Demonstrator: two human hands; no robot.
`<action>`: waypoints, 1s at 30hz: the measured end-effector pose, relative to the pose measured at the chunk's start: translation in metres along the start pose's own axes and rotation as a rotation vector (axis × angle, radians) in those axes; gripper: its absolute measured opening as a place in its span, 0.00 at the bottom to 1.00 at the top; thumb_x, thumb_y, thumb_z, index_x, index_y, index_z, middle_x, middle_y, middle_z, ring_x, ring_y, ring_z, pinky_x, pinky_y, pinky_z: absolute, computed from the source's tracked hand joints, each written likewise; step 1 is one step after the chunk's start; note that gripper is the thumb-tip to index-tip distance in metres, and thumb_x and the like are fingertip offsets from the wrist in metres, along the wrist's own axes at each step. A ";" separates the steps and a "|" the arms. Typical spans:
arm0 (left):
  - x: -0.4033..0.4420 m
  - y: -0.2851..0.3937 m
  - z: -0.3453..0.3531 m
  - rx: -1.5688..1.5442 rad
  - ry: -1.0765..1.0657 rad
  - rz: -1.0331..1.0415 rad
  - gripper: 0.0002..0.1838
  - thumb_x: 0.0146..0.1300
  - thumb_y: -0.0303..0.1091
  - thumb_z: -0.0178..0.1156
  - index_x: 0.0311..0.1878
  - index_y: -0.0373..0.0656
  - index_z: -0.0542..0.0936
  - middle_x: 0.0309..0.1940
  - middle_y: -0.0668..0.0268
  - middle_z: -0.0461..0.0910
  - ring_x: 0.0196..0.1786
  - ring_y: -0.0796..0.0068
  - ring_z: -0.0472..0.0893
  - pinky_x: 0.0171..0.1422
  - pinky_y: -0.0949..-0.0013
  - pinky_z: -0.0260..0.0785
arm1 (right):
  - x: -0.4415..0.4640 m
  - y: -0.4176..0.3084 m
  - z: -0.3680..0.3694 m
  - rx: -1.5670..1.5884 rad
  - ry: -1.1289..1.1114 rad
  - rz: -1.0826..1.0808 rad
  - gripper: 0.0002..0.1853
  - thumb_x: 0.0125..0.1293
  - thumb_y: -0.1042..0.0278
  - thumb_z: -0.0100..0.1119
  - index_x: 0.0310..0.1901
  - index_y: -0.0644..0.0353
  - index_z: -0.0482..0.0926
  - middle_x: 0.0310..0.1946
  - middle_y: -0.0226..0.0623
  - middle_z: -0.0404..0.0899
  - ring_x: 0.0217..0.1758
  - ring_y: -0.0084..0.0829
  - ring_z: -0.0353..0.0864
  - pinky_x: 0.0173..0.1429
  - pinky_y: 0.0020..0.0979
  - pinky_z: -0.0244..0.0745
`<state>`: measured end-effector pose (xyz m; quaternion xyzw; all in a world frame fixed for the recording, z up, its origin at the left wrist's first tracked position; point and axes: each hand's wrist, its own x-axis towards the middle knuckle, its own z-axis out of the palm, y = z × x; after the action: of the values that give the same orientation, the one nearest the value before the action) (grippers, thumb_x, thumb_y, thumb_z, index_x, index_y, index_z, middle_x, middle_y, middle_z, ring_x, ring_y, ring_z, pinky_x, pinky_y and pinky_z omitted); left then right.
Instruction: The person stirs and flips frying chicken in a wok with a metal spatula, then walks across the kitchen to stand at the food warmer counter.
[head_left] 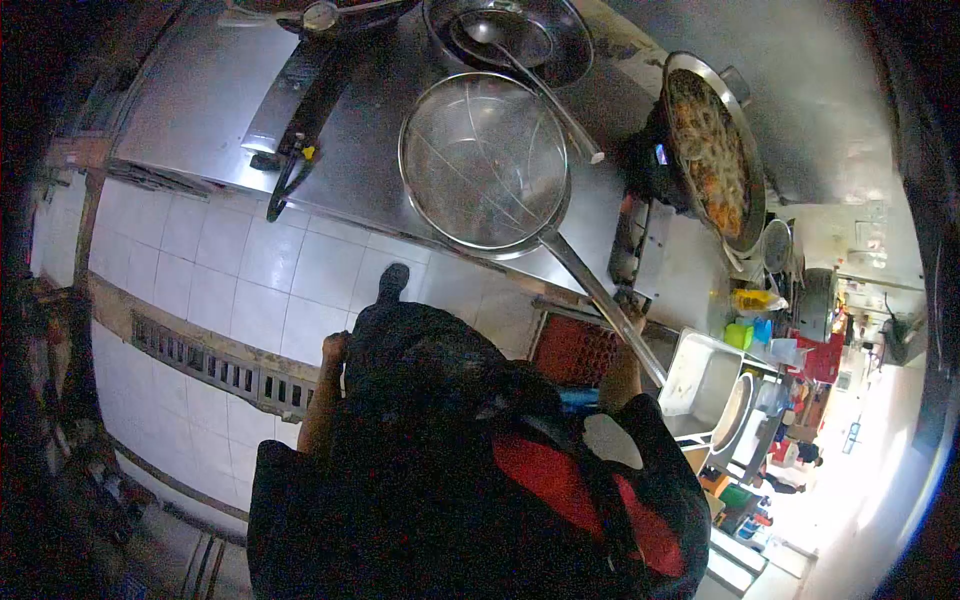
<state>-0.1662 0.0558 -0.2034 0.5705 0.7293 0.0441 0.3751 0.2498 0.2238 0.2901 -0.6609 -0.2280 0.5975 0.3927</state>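
Observation:
My right hand [628, 308] is closed around the long metal handle of a large round mesh strainer [480, 165]. The strainer's basket hangs over the steel counter's edge, and no food shows in its mesh. My left hand [336, 348] is down beside my dark clothing, curled into a fist; whether anything is inside it is hidden. Beyond the strainer sits a dark wok [575, 50] with a ladle [545, 92] resting in it, the ladle's handle reaching past the strainer's rim. To the right, a big wok [752, 205] contains browned food in bubbling oil.
A steel counter [370, 150] runs along the front, with a black-handled tool [290, 180] at its edge. White tiles [265, 265] and a drain grate [215, 360] cover the floor. At right are a red crate [570, 350], a white rectangular basin [690, 375] and distant people.

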 end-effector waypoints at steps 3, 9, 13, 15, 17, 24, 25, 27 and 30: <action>0.000 -0.010 0.020 0.093 0.152 0.112 0.13 0.53 0.37 0.47 0.36 0.41 0.75 0.26 0.58 0.76 0.27 0.61 0.75 0.31 0.63 0.68 | 0.002 0.000 0.000 -0.001 -0.004 0.001 0.19 0.60 0.53 0.42 0.46 0.58 0.62 0.42 0.32 0.65 0.45 0.26 0.62 0.48 0.29 0.56; -0.004 0.009 -0.014 0.116 0.003 0.071 0.10 0.49 0.36 0.48 0.33 0.43 0.74 0.25 0.58 0.76 0.29 0.59 0.75 0.32 0.59 0.67 | 0.004 0.003 0.000 -0.005 -0.007 0.003 0.18 0.59 0.54 0.43 0.45 0.59 0.64 0.41 0.32 0.66 0.43 0.26 0.63 0.46 0.29 0.57; -0.003 -0.006 0.000 -0.171 0.106 0.038 0.09 0.47 0.37 0.50 0.31 0.45 0.74 0.24 0.59 0.76 0.29 0.58 0.76 0.32 0.59 0.67 | 0.003 0.004 0.000 -0.008 -0.005 0.006 0.18 0.59 0.54 0.43 0.44 0.59 0.64 0.40 0.33 0.66 0.42 0.26 0.63 0.45 0.29 0.58; -0.002 -0.002 -0.010 0.083 0.041 0.150 0.09 0.46 0.37 0.50 0.30 0.45 0.74 0.24 0.59 0.76 0.30 0.58 0.76 0.32 0.60 0.67 | 0.005 0.005 -0.001 -0.012 -0.004 0.007 0.18 0.59 0.55 0.44 0.43 0.59 0.65 0.39 0.33 0.67 0.42 0.26 0.63 0.45 0.29 0.58; -0.005 0.009 -0.023 0.056 0.009 0.093 0.09 0.45 0.38 0.51 0.29 0.45 0.73 0.24 0.59 0.76 0.30 0.57 0.75 0.32 0.60 0.67 | 0.005 0.006 -0.001 -0.009 -0.003 0.006 0.17 0.59 0.55 0.44 0.43 0.59 0.65 0.39 0.33 0.67 0.41 0.26 0.64 0.44 0.29 0.59; -0.004 0.013 -0.027 -0.348 -0.039 -0.214 0.09 0.44 0.36 0.53 0.29 0.44 0.74 0.23 0.58 0.75 0.27 0.57 0.75 0.30 0.60 0.66 | 0.007 0.006 -0.001 -0.014 0.005 0.008 0.17 0.58 0.55 0.45 0.41 0.60 0.66 0.37 0.33 0.68 0.40 0.26 0.65 0.43 0.29 0.60; -0.005 0.014 -0.029 -0.215 -0.015 -0.113 0.09 0.45 0.36 0.52 0.29 0.43 0.75 0.24 0.58 0.75 0.27 0.57 0.75 0.30 0.61 0.66 | 0.007 0.006 -0.001 -0.013 0.007 0.007 0.16 0.58 0.55 0.45 0.41 0.60 0.66 0.37 0.33 0.68 0.39 0.26 0.65 0.42 0.29 0.60; -0.008 0.017 -0.036 0.050 0.030 0.090 0.08 0.47 0.35 0.50 0.28 0.43 0.75 0.25 0.58 0.76 0.26 0.59 0.75 0.29 0.62 0.66 | 0.008 0.006 -0.001 -0.014 0.009 0.007 0.16 0.58 0.56 0.46 0.40 0.60 0.67 0.36 0.33 0.68 0.39 0.26 0.65 0.42 0.29 0.60; -0.008 0.018 -0.033 -0.320 0.044 -0.184 0.08 0.49 0.34 0.49 0.29 0.43 0.75 0.26 0.59 0.76 0.26 0.62 0.75 0.28 0.64 0.66 | 0.008 0.007 -0.001 -0.013 0.017 0.006 0.16 0.58 0.56 0.46 0.39 0.60 0.67 0.36 0.33 0.69 0.38 0.26 0.66 0.41 0.29 0.61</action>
<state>-0.1708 0.0672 -0.1673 0.4334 0.7700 0.1374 0.4476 0.2514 0.2253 0.2798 -0.6692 -0.2268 0.5916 0.3884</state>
